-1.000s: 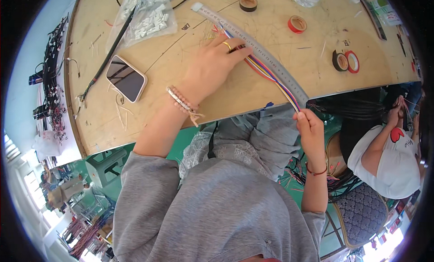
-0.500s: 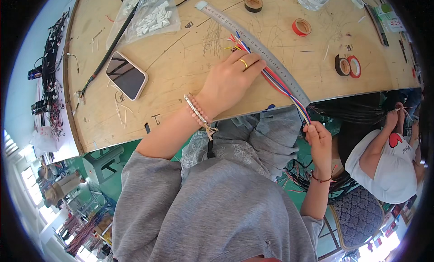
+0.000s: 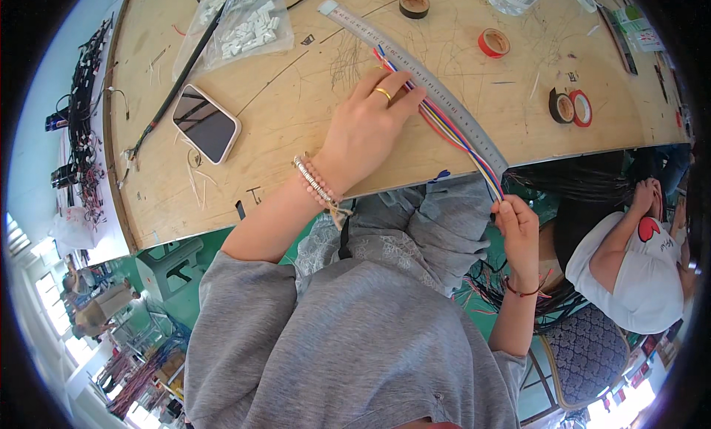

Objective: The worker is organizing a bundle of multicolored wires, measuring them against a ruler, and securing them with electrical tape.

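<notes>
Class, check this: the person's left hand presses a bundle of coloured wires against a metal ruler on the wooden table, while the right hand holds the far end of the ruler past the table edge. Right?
Not quite. The head view shows the right hand gripping the coloured wires, not the ruler, which lies flat on the wooden table. The left hand does press the wires beside the ruler.

You have a bundle of coloured wires (image 3: 452, 136), red, blue, yellow and purple strands lying side by side, stretched straight along the near edge of a long grey metal ruler (image 3: 415, 77). The ruler lies flat and slanted across the wooden bench; the wires touch it and run off the bench edge.
</notes>
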